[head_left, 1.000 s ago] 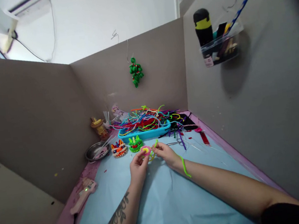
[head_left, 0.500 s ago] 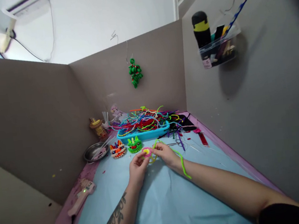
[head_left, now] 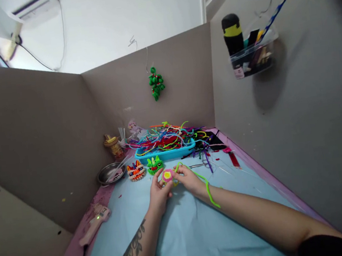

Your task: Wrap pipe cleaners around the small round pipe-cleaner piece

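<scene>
My left hand (head_left: 160, 196) grips a small pink round piece with a yellow centre (head_left: 167, 175), thumb in front and fingers around its left side. It looks made of coiled pipe cleaner. At its right edge, my right hand (head_left: 191, 180) pinches a bright green pipe cleaner (head_left: 209, 193), whose long tail runs back over the right wrist. A bit of yellow strand shows under the pink piece, partly hidden by the fingers. Just beyond the hands sit a green pipe-cleaner animal head (head_left: 155, 166) and an orange-and-white one (head_left: 136, 171).
A blue tray (head_left: 165, 155) heaped with coloured pipe cleaners stands at the back. Scissors (head_left: 198, 165) lie right of the hands. A metal bowl (head_left: 112, 174) and a pink glue gun (head_left: 95, 225) are on the left. Grey partitions (head_left: 179, 73) enclose the table.
The pink-and-yellow piece has turned to face me more fully, and the left fingers have opened out around its edge. The right hand has barely moved.
</scene>
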A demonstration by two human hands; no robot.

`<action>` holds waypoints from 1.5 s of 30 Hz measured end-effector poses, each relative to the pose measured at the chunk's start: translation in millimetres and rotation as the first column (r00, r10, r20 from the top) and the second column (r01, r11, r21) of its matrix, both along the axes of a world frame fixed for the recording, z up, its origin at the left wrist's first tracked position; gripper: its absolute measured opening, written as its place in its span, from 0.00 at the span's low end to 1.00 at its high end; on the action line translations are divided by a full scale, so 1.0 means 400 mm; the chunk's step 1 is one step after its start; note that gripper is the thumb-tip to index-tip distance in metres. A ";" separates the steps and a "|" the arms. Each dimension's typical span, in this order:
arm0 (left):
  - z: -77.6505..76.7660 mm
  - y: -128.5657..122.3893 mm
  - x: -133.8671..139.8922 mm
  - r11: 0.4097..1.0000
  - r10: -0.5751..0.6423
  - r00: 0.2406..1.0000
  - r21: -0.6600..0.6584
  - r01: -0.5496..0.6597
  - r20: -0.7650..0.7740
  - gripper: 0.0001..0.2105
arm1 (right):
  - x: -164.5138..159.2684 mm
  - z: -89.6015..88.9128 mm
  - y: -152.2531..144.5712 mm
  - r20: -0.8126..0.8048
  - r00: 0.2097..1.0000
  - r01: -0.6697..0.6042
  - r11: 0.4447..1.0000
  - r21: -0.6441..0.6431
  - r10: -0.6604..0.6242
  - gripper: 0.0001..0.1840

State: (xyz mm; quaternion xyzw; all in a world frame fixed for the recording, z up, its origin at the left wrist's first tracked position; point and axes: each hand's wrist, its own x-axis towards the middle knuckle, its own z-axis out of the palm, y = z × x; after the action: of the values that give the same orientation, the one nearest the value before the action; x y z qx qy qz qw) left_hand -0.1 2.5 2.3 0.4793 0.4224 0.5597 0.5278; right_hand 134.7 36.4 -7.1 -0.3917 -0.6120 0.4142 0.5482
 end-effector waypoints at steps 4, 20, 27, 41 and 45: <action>0.000 0.001 0.002 1.000 0.021 0.999 -0.004 -0.021 -0.026 0.33 | -0.002 0.007 -0.004 -0.012 1.000 -0.001 1.000 0.008 0.001 0.15; -0.004 0.003 0.002 0.997 0.049 0.997 0.067 -0.045 -0.056 0.28 | 0.002 -0.007 0.010 -0.119 0.987 -0.120 0.988 -0.099 0.108 0.19; 0.001 0.022 -0.032 0.961 0.243 0.968 0.118 -0.249 0.064 0.25 | 0.046 0.013 0.037 -0.144 0.965 -0.255 0.918 -0.303 0.220 0.18; -0.001 0.073 -0.136 0.854 0.480 0.780 -0.010 -0.521 0.402 0.27 | 0.251 0.089 0.144 0.417 0.860 -0.082 0.886 -0.457 0.294 0.21; 0.002 0.080 -0.147 0.847 0.490 0.759 -0.031 -0.530 0.429 0.28 | 0.308 0.083 0.181 0.739 0.674 0.110 0.988 -0.109 0.006 0.09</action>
State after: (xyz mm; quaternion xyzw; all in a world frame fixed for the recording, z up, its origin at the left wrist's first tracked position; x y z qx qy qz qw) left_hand -59.0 34.3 3.1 0.2375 0.3864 0.7909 0.4109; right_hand 257.9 108.7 26.1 -0.5811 -0.7379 0.2485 0.2367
